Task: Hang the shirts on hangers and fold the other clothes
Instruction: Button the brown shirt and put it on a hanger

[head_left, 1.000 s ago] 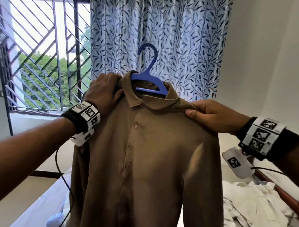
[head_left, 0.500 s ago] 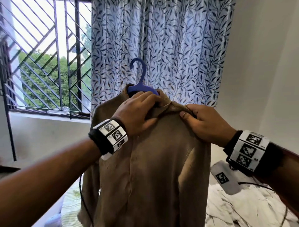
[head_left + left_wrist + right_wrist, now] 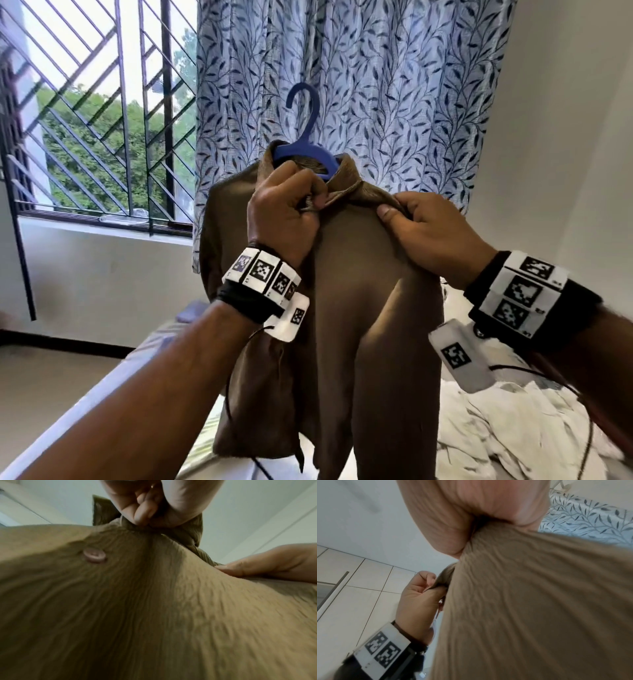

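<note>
A brown button-up shirt hangs on a blue plastic hanger, held up in front of the curtain. My left hand grips the shirt front just under the collar, fingers curled into the cloth. My right hand holds the shirt's right shoulder beside the collar, with the cloth bunched in its curled fingers. A pale button shows below the left hand's grip. The hanger's hook stands free above the collar; its arms are hidden inside the shirt.
A leaf-patterned curtain hangs right behind the shirt, with a barred window to its left. Crumpled white clothes lie on the bed at lower right. A white wall stands on the right.
My left hand moved from the shirt's left shoulder to the front below the collar and closed on the cloth. The right hand slid inward towards the collar. The shirt turned slightly.
</note>
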A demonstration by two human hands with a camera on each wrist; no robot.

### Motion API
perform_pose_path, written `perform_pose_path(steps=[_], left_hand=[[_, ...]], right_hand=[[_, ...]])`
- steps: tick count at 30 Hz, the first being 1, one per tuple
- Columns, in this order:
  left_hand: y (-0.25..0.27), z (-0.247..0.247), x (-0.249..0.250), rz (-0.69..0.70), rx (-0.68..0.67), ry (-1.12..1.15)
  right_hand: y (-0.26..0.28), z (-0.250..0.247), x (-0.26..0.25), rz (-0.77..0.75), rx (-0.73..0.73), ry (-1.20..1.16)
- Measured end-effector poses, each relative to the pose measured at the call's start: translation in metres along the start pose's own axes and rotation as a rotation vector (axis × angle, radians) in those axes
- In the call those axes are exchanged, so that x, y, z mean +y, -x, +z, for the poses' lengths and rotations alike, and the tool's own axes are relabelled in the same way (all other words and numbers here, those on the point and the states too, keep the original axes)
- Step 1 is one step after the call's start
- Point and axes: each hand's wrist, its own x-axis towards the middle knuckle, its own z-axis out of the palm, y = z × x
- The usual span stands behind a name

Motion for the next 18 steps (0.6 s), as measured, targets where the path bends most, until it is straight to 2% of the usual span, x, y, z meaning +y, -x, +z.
perform_pose_path(steps=[3, 6, 8, 10, 13, 15, 17, 18], left_hand=[[0.005, -0.006, -0.009, 0.053, -0.086, -0.185], [0.017, -0.021, -0.035, 0.029, -0.332, -0.446], [0.032, -0.034, -0.058, 0.004, -0.520, -0.528], [0.056, -0.048, -0.077, -0.022, -0.623, -0.504], [0.101, -0.066, -0.093, -0.123, -0.693, -0.461], [0.136, -0.077, -0.091, -0.210, -0.729, -0.334], [0.170, -0.088, -0.077, -0.351, -0.728, -0.126], [0.186, -0.092, -0.068, -0.486, -0.718, -0.030]], right_hand=[[-0.008, 0.006, -0.005, 0.027, 0.009, -0.026], [-0.013, 0.012, -0.003, 0.056, 0.027, -0.034], [-0.014, 0.018, 0.000, 0.067, 0.039, -0.041], [-0.018, 0.027, 0.001, 0.060, 0.038, -0.050], [-0.024, 0.045, -0.011, 0.056, 0.012, -0.086], [-0.030, 0.061, -0.029, 0.028, -0.021, -0.107], [-0.037, 0.081, -0.050, -0.011, -0.054, -0.133], [-0.042, 0.089, -0.061, -0.020, -0.057, -0.159]])
